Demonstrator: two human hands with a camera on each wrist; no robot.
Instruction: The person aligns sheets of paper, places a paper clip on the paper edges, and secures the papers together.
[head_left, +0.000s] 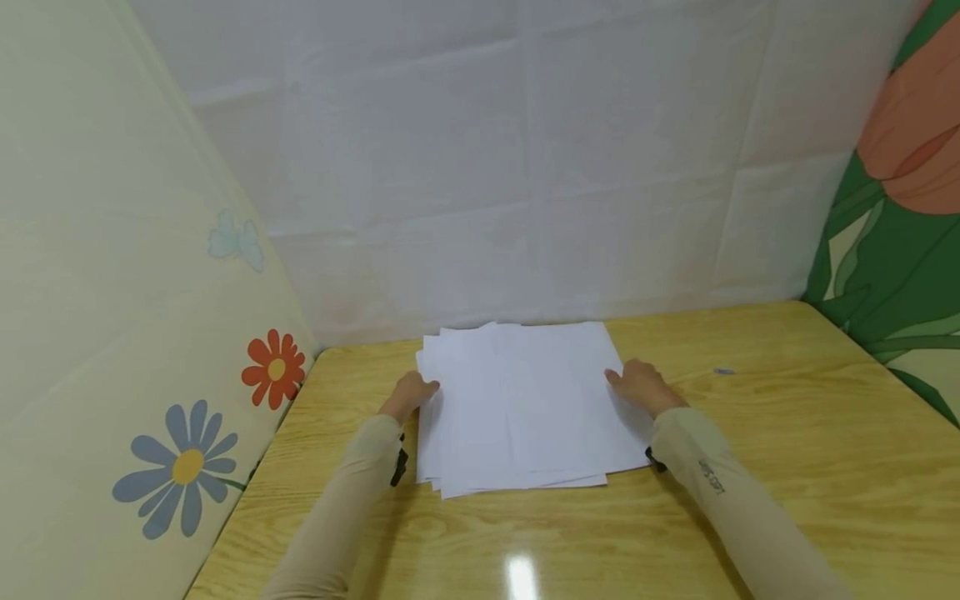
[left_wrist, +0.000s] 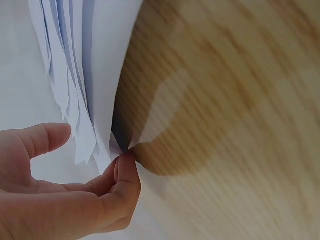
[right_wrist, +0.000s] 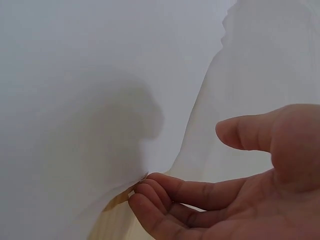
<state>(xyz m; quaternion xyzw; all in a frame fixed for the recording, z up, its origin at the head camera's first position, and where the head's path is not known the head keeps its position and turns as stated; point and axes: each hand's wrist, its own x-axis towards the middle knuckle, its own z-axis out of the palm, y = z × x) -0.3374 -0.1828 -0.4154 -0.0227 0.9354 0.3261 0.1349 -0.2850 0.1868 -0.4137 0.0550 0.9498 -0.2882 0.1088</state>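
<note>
Unevenly stacked sheets (head_left: 547,400) between hands (head_left: 407,396) (head_left: 642,387).

Head view forward, downward — wrist views close-up, same paper (head_left: 555,392).

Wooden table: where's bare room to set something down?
Bare wood lies right of the right sleeve, around a small bluish item; between left sleeve and flowered wall; and in front of the paper stack. Crowded: the stack's sides, at left grip and right grip.

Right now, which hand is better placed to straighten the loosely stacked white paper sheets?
Probably the left hand, touching the white paper sheets where several layers show staggered; the right hand touches a side showing fewer layers.
</note>
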